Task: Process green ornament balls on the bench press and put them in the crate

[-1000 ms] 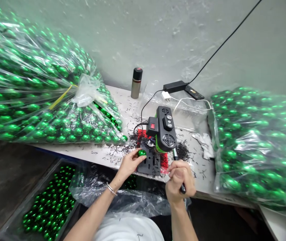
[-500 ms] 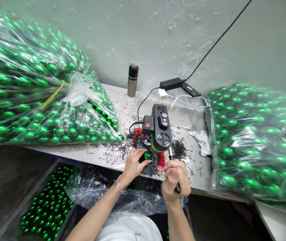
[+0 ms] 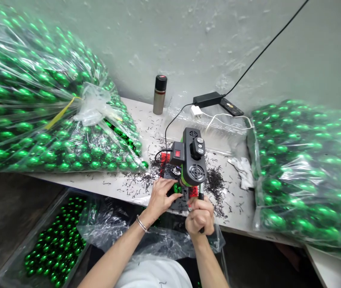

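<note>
A black machine (image 3: 194,160) with round vents and a red switch stands on a dark base at the table's front. My left hand (image 3: 162,196), with a silver bangle at the wrist, pinches a shiny green ball (image 3: 177,187) under the machine's head. Part of the ball is hidden by the fingers and the machine. My right hand (image 3: 200,216) is wrapped round the lever (image 3: 201,191) at the machine's right side. Red pieces (image 3: 193,192) show beside the base.
Big clear bags of green balls (image 3: 17,132) stand left and right (image 3: 305,172). Behind are a bottle (image 3: 159,96), a power adapter (image 3: 208,99) and cables. Black scraps (image 3: 214,181) and a white cloth (image 3: 242,172) lie on the table. Below left, a bin holds green balls (image 3: 56,240).
My right hand and the lever have moved left and closer to the machine. The machine's head sits slightly lower over the ball. My left hand keeps its pinch.
</note>
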`<move>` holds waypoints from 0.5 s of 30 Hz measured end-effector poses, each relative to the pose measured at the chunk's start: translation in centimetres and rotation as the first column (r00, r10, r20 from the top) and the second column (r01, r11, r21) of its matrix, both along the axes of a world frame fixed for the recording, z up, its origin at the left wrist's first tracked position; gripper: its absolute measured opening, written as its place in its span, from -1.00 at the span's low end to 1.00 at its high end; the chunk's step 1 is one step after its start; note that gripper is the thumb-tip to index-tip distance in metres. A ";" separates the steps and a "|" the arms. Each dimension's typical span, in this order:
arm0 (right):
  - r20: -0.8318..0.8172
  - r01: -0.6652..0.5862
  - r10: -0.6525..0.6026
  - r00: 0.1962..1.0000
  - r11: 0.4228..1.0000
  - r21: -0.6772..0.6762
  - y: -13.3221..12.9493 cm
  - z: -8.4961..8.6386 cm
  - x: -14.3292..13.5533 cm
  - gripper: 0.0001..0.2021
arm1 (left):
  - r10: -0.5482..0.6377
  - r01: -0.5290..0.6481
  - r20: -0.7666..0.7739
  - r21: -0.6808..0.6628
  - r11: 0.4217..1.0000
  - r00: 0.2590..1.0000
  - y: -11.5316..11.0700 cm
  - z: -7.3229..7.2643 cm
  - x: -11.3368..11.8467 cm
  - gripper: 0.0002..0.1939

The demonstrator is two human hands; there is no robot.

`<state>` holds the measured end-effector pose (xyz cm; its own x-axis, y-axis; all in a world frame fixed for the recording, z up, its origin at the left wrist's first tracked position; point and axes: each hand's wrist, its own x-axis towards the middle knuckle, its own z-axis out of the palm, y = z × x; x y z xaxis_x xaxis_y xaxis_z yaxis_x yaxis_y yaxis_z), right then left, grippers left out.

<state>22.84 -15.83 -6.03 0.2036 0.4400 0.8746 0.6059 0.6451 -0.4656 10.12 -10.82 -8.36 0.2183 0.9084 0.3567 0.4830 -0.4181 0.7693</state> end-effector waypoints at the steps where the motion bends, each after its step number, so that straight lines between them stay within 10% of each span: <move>1: -0.007 -0.003 0.003 1.000 1.000 0.011 0.1 -0.1 0.0 -0.62 | -0.001 0.001 0.003 0.002 1.000 1.000 0.0 0.0 0.0 -0.62; 9: 0.138 -0.002 -0.003 0.990 0.999 0.043 0.5 -0.8 0.4 -0.67 | -0.010 0.010 0.028 -0.006 1.000 1.000 0.2 0.0 0.0 -0.63; 15: -0.039 0.031 -0.034 0.999 0.997 -0.069 -0.3 6.2 -0.1 -0.65 | 0.009 -0.008 0.066 -0.010 1.000 0.998 0.1 0.3 0.0 -0.62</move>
